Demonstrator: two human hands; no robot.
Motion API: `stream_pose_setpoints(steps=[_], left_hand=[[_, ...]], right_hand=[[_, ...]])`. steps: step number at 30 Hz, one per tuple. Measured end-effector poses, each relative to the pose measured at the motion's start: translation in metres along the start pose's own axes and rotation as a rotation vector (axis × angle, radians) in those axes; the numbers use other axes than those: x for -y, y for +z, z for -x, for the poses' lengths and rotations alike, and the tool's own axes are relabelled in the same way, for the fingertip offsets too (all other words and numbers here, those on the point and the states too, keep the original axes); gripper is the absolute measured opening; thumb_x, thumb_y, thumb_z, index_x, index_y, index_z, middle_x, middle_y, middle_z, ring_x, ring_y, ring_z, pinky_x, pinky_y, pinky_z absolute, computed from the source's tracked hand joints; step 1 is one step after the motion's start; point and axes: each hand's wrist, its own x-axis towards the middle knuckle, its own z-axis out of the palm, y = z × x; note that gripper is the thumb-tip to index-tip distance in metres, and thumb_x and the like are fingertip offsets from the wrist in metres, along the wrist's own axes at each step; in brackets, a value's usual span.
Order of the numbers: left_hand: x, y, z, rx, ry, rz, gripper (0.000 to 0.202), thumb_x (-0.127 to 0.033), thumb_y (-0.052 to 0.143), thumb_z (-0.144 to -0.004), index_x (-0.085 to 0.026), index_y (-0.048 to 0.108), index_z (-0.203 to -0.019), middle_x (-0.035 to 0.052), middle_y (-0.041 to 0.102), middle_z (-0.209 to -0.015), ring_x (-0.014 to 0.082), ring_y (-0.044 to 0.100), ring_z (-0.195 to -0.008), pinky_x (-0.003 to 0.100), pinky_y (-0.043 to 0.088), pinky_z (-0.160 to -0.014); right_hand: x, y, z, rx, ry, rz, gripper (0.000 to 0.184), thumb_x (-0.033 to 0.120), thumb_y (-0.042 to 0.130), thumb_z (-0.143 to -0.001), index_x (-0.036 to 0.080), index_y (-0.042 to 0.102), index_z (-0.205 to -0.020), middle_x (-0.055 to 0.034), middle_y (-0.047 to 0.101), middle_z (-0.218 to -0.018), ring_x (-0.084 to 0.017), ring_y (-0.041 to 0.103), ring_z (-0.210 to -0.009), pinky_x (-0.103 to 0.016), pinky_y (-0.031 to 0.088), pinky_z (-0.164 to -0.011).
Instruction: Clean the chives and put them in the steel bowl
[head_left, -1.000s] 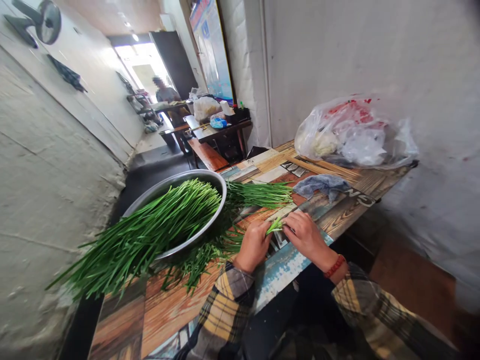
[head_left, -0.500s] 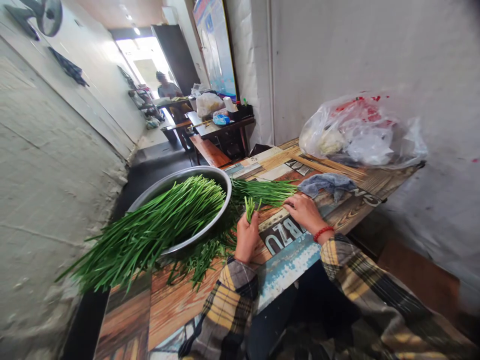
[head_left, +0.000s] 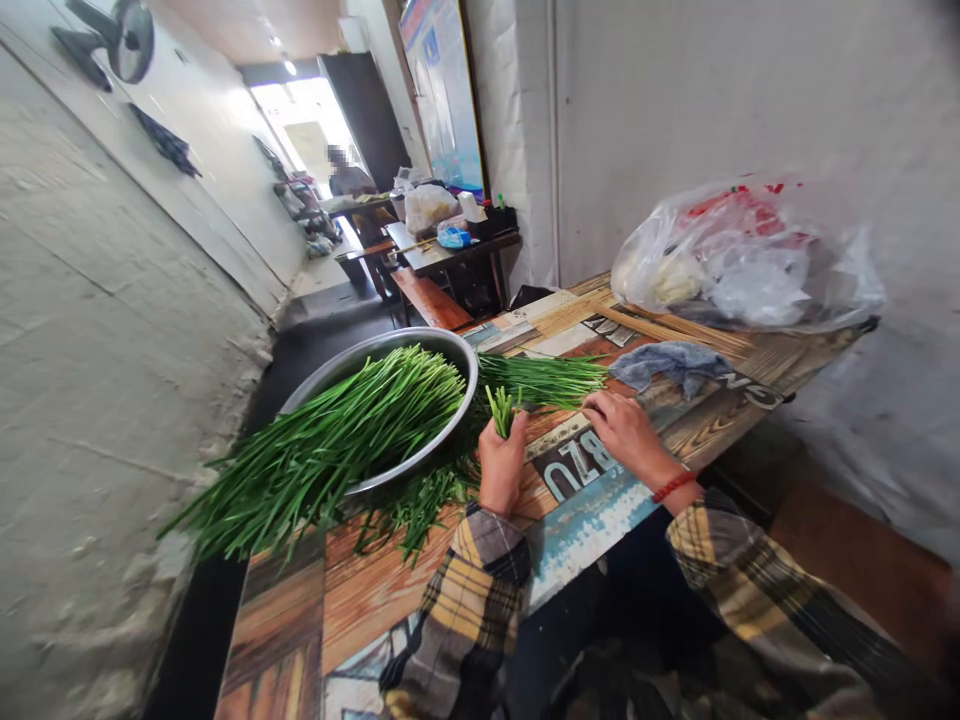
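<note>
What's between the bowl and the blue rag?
A pile of chives lying on the table, between bowl and rag, in the head view.

We see a patterned table (head_left: pixel 375 600) set against a white wall (head_left: pixel 712 100). Left of the table lie a dark floor (head_left: pixel 322 335) and a pale wall (head_left: pixel 112 330) carrying a fan (head_left: pixel 112 40). Beyond the table we find a wooden bench (head_left: pixel 427 298), a darker table (head_left: pixel 465 252), a blue poster (head_left: pixel 446 90) and a bright doorway (head_left: pixel 300 125).

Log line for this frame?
left hand: grips chive bunch upright | right hand: on table, at loose chives | metal basin: heaped chives
</note>
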Motion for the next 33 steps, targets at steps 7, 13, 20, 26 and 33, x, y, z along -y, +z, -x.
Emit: stream_pose_setpoints(steps=[7,13,20,26,33], left_hand=[[-0.004,0.000,0.001,-0.068,-0.009,0.024,0.028,-0.037,0.063,-0.079,-0.014,0.070,-0.093,0.0059,0.072,-0.083,0.0195,0.064,-0.085,0.028,0.049,-0.072],[-0.005,0.001,0.000,0.013,0.035,-0.008,0.025,-0.035,0.061,-0.081,-0.013,0.072,-0.086,0.0070,0.072,-0.085,0.0191,0.063,-0.081,0.030,0.048,-0.075],[-0.007,0.004,0.004,0.319,-0.009,0.049,0.020,-0.029,0.072,-0.072,-0.012,0.073,-0.082,0.0036,0.071,-0.078,0.0161,0.059,-0.069,0.027,0.046,-0.068],[-0.006,0.002,0.005,0.288,-0.076,0.082,0.021,-0.031,0.072,-0.073,-0.011,0.072,-0.076,0.0019,0.068,-0.070,0.0126,0.054,-0.063,0.025,0.044,-0.065],[-0.008,0.003,0.006,0.310,-0.096,0.126,0.026,-0.033,0.071,-0.074,-0.011,0.074,-0.087,0.0039,0.072,-0.080,0.0141,0.058,-0.069,0.026,0.045,-0.069]], right_hand=[[0.016,-0.028,0.007,0.013,-0.135,-0.019,0.017,0.024,0.044,-0.094,0.020,0.061,-0.093,-0.0070,0.066,-0.091,-0.022,0.057,-0.087,-0.035,0.039,-0.080],[0.024,-0.044,0.004,0.074,-0.194,-0.131,0.019,0.022,0.042,-0.094,0.020,0.061,-0.096,-0.0079,0.065,-0.095,-0.022,0.057,-0.092,-0.035,0.042,-0.084],[0.030,-0.056,-0.011,0.122,-0.277,-0.178,0.020,0.022,0.043,-0.093,0.019,0.063,-0.094,-0.0079,0.063,-0.093,-0.022,0.057,-0.091,-0.035,0.044,-0.084],[0.026,-0.039,-0.013,-0.010,0.067,-0.489,0.018,0.027,0.048,-0.091,0.021,0.061,-0.102,-0.0044,0.069,-0.088,-0.019,0.064,-0.085,-0.031,0.048,-0.076],[0.041,-0.002,0.000,-0.010,0.240,-0.871,0.035,0.031,0.059,-0.081,0.020,0.055,-0.114,-0.0025,0.069,-0.086,-0.017,0.066,-0.083,-0.031,0.050,-0.078]])
